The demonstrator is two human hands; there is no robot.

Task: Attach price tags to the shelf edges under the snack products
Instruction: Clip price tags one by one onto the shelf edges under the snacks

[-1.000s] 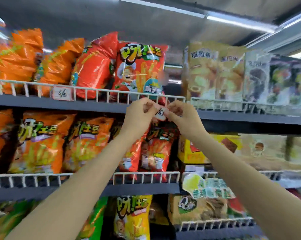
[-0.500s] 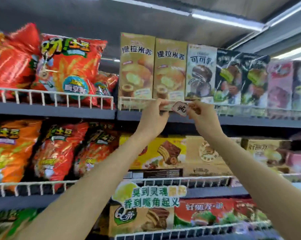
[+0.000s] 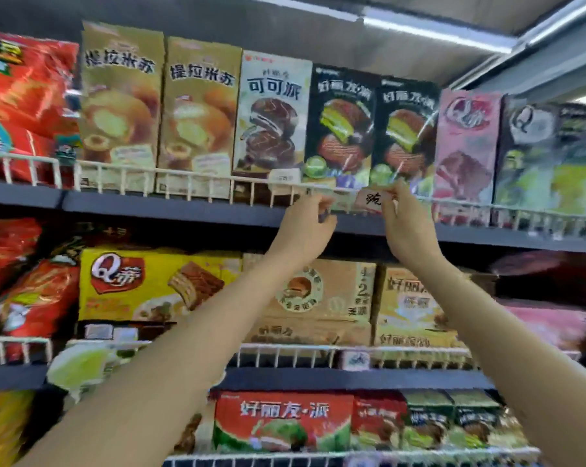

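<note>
Overhead, a small white price tag [image 3: 372, 199] with dark handwritten characters is held against the white wire rail [image 3: 190, 176] at the front of the upper shelf edge [image 3: 170, 210]. The handwriting is partly legible; its last character appears to be 元, and the figure before it cannot be read with certainty. The tag is pinched at its right end by the fingers of the right hand [image 3: 407, 227], thumb and forefinger curled onto it. The left hand [image 3: 305, 227] is raised just beside the tag, its fingers curled at the rail; what is gripped there, if anything, cannot be determined.

Directly behind the tag, two dark boxes [image 3: 374, 129] marked 好丽友·派 are shown with green-filled cakes. To their left stands a pale box [image 3: 273, 112] labelled 可可派, then two tan boxes [image 3: 160, 106] labelled 提拉米苏. A pink box [image 3: 467, 146] bearing a large Q stands to the right. A second small tag [image 3: 285, 178] is already fixed to the rail under the 可可派 box; its writing is too blurred to read.

On the shelf below, a yellow box [image 3: 143, 284] marked Q蒂 is displayed, and on the lowest shelf a red box [image 3: 281, 419] reads 好丽友·派.
</note>
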